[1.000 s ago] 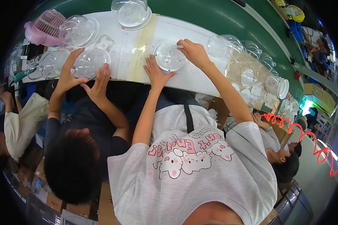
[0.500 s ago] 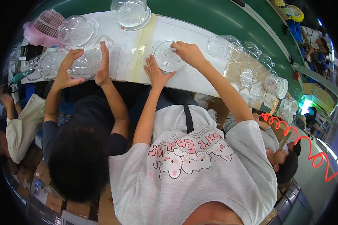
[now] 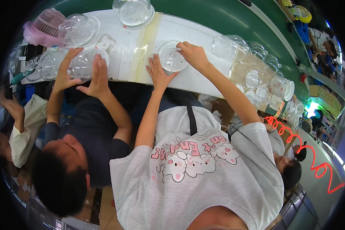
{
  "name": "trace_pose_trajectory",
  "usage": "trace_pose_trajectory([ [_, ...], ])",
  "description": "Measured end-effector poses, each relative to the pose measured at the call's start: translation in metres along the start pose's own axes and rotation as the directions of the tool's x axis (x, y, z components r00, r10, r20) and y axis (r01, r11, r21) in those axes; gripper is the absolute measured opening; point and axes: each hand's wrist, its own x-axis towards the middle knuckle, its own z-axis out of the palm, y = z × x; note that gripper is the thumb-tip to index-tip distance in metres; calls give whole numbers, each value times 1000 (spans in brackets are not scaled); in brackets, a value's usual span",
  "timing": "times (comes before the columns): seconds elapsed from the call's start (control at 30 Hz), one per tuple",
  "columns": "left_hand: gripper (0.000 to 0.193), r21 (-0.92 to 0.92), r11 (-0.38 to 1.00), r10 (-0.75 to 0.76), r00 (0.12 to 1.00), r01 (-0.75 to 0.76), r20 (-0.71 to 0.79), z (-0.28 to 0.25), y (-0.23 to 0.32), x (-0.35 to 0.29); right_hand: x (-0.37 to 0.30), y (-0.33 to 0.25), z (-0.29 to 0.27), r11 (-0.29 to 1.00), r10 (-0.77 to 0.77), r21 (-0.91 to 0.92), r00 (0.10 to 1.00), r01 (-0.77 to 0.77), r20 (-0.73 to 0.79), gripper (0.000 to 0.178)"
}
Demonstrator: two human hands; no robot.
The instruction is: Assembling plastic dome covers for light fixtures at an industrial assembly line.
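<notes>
Left of the left hand [image 3: 160, 78], fingers splayed at a plate's rim [image 3: 160, 48], lies bare table [image 3: 120, 63]; right hand [image 3: 194, 55] pinches a clear piece [image 3: 177, 49].

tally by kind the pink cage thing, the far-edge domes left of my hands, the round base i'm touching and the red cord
Pink cage-like thing: 1
Clear domes: 2
Round base: 1
Red coiled cord: 1
Total: 5

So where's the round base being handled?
In the head view, the round base sits just right of the tape strip, near upper centre, left hand at its edge.
</notes>
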Motion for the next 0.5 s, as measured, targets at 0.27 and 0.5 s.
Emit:
trace_pose_trajectory([
  [0.27,111,58,998,3,1000,-3,-1,3,0,4,2,-8,-9,1000,11,-1,999,-11,-45,20],
  [0.5,107,42,999,-14,999,16,-48,-9,-5,1,-48,73,-109,783,599,100,703,-613,-384,40],
])
